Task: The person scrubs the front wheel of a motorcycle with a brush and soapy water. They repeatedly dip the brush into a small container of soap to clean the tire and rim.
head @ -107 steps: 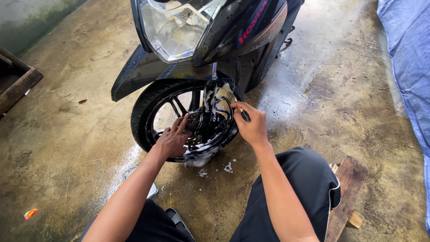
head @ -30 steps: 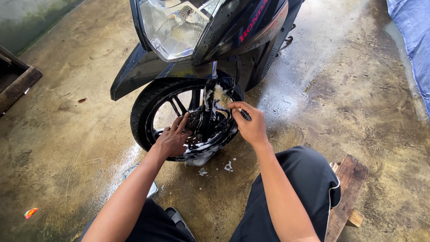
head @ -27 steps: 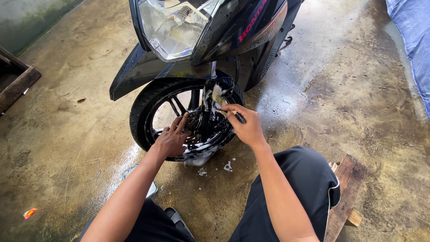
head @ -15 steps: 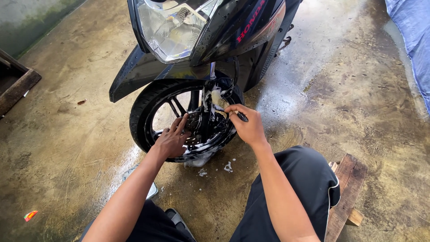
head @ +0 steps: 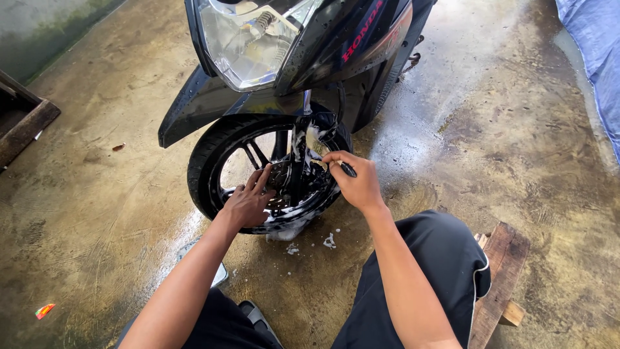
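**Soapy front wheel, both our hands at the hub**

Our left hand (head: 248,200) lies flat against the front wheel (head: 268,174) of the dark scooter (head: 336,58), fingers (head: 261,179) spread and relaxed, their tips resting on the spokes and the brake disc near the hub. Nothing is gripped in it.

Our right hand (head: 357,182) is curled tight around a small dark-handled brush (head: 345,168). The thumb and forefinger pinch the handle, whose dark end sticks out just past the knuckles, while the working end reaches into the foam by the fork leg. We cannot make out the bristles under the suds.

The wheel stands upright beneath the black fender (head: 206,103) and the headlight (head: 248,39), its rim and hub streaked with white lather. Blobs of foam (head: 329,241) lie on the ground just below the tyre.

The concrete floor (head: 491,129) is wet and stained, brighter beside the scooter's right flank. We crouch over a wooden plank (head: 500,271) under our right knee. A blue tarpaulin (head: 597,58) hangs at the far right edge, a wooden frame (head: 22,119) sits at the left, and a small red scrap (head: 44,311) lies near our left elbow.
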